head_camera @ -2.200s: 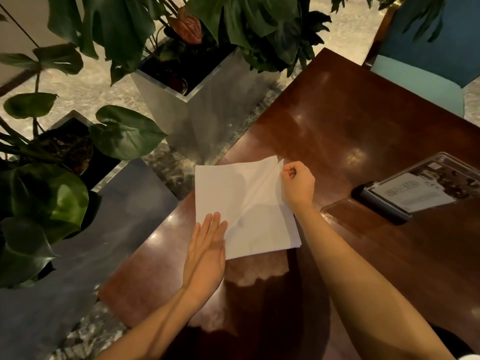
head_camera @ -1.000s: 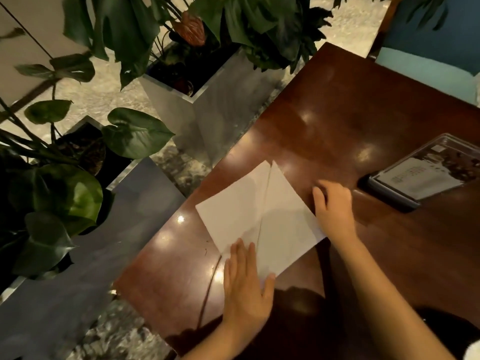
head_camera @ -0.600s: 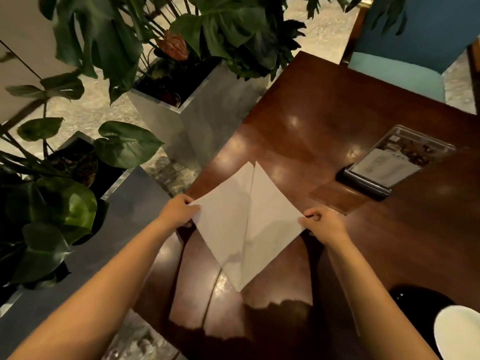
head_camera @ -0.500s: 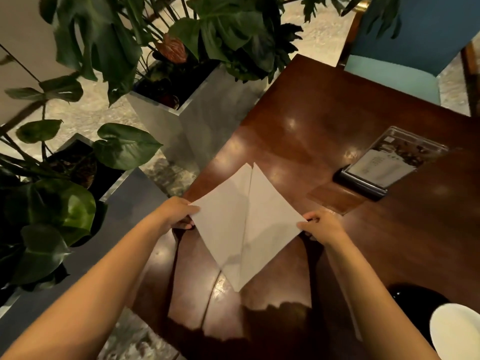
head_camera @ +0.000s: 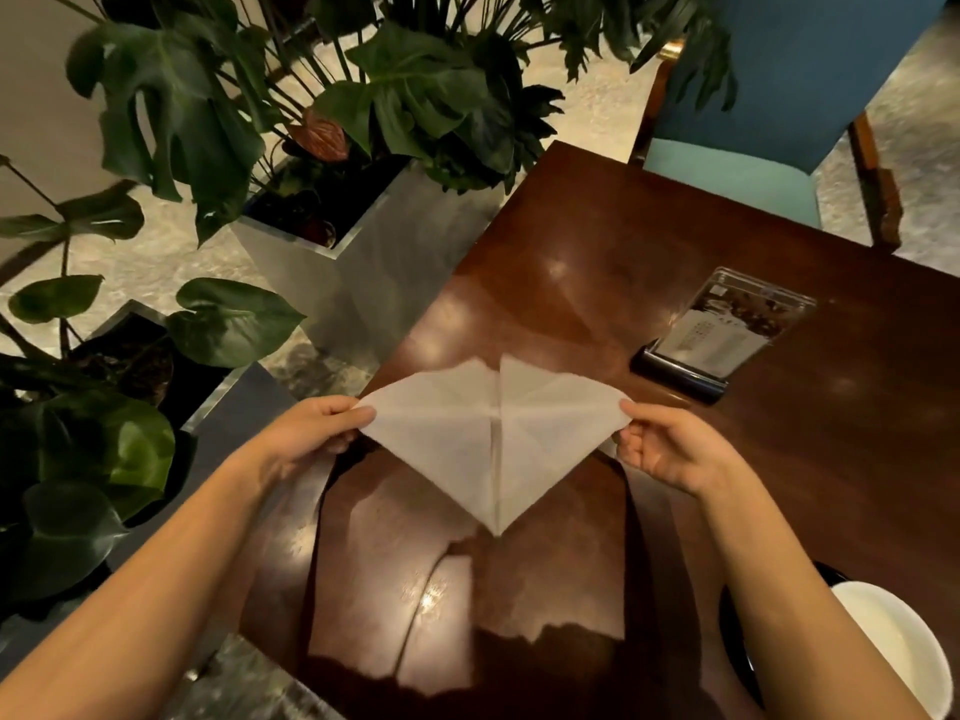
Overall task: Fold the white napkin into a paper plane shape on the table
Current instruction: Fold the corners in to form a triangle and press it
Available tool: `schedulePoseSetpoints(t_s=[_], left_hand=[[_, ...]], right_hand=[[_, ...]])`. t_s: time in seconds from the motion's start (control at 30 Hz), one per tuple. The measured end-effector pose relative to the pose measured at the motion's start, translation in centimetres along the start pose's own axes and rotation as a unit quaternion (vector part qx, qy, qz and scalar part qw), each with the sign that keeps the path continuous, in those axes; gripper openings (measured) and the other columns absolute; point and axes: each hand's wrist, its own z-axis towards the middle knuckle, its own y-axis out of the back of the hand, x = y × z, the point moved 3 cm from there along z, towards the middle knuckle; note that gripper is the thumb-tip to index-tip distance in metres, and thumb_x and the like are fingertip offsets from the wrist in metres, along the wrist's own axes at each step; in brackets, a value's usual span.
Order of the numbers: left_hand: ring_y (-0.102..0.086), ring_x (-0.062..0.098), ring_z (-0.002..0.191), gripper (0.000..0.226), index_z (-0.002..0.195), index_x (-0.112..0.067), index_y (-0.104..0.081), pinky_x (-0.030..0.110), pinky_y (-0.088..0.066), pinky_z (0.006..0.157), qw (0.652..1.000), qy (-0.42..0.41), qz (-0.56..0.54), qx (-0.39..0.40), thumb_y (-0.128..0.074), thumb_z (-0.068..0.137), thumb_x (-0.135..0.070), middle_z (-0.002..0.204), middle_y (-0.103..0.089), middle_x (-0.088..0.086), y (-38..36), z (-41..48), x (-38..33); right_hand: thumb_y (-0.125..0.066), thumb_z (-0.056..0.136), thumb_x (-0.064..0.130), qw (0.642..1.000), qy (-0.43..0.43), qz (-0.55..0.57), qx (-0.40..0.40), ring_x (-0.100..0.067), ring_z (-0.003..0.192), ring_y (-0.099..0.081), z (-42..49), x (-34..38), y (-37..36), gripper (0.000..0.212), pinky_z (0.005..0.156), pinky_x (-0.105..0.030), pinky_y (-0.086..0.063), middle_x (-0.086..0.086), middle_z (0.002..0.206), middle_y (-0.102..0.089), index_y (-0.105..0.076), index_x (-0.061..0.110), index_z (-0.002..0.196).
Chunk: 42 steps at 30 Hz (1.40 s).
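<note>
The white napkin [head_camera: 488, 433] is spread out as a diamond with one point toward me and a crease down its middle. It is stretched between both hands over the dark wooden table [head_camera: 597, 283]. My left hand [head_camera: 311, 433] pinches the napkin's left corner. My right hand [head_camera: 670, 444] pinches its right corner. Whether the near point touches the tabletop, I cannot tell.
A clear acrylic menu stand [head_camera: 722, 330] on a black base stands on the table at the right. A white dish [head_camera: 904, 646] sits at the near right edge. Metal planters [head_camera: 363, 262] with large green plants stand left of the table. A blue chair [head_camera: 769, 127] is behind it.
The napkin was lying flat under my palms, then both hands took its side corners. It has since turned with its point squarely toward me and is stretched wider.
</note>
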Motion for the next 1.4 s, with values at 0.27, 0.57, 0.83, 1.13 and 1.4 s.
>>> schedulePoseSetpoints(t_s=[0.27, 0.57, 0.83, 1.13, 1.4], left_hand=[[-0.06, 0.016, 0.082, 0.052, 0.114, -0.025, -0.057, 0.028, -0.047, 0.078, 0.976, -0.17, 0.102, -0.088, -0.079, 0.071, -0.007, 0.085, -0.063, 0.006, -0.5, -1.2, -3.3], [-0.056, -0.002, 0.085, 0.021, 0.084, -0.018, -0.074, 0.008, -0.039, 0.072, 0.857, -0.353, 0.356, -0.117, -0.076, 0.072, -0.001, 0.082, -0.062, -0.009, -2.7, -6.4, -8.8], [-0.068, 0.014, 0.07, 0.012, 0.083, -0.011, -0.073, 0.021, -0.057, 0.063, 0.993, -0.114, -0.029, 0.006, -0.068, 0.074, -0.017, 0.078, -0.072, 0.005, -2.7, -7.0, -6.6], [-0.065, 0.019, 0.061, 0.012, 0.097, -0.002, -0.064, 0.021, -0.055, 0.047, 0.987, 0.078, -0.057, -0.131, -0.064, 0.085, -0.002, 0.079, -0.068, 0.015, -5.1, 1.2, 1.2], [-0.062, 0.027, 0.089, 0.04, 0.118, -0.012, -0.058, 0.034, -0.05, 0.084, 0.922, -0.057, 0.227, -0.309, -0.07, 0.081, -0.017, 0.119, -0.052, 0.013, -5.4, 1.7, 1.6]], right_hand=[[-0.067, 0.084, 0.012, 0.921, 0.232, -0.3, -0.09, -0.017, 0.068, -0.054, -3.2, 3.6, -0.9, 0.012, 0.064, -0.031, -0.046, -0.006, 0.078, -0.059, -0.064, 0.019, 0.093], [-0.073, 0.079, 0.016, 0.818, 0.338, -0.461, -0.072, -0.024, 0.076, -0.065, -8.1, 5.2, -2.2, 0.014, 0.073, -0.043, -0.056, 0.002, 0.084, -0.065, -0.074, 0.025, 0.069], [-0.065, 0.082, 0.013, 0.98, 0.112, -0.16, 0.036, -0.016, 0.063, -0.072, -5.7, 2.0, -0.1, 0.016, 0.052, -0.021, -0.058, -0.012, 0.081, -0.075, -0.071, 0.006, 0.094], [-0.064, 0.085, -0.002, 0.968, 0.008, -0.145, -0.203, -0.018, 0.046, -0.066, 3.3, -3.5, 1.1, 0.01, 0.037, -0.021, -0.052, -0.017, 0.076, -0.063, -0.06, -0.002, 0.094], [-0.065, 0.086, 0.014, 0.824, 0.251, -0.402, -0.312, -0.02, 0.087, -0.06, 2.7, -3.7, 0.1, 0.025, 0.074, -0.028, -0.047, -0.007, 0.106, -0.058, -0.054, 0.012, 0.108]])
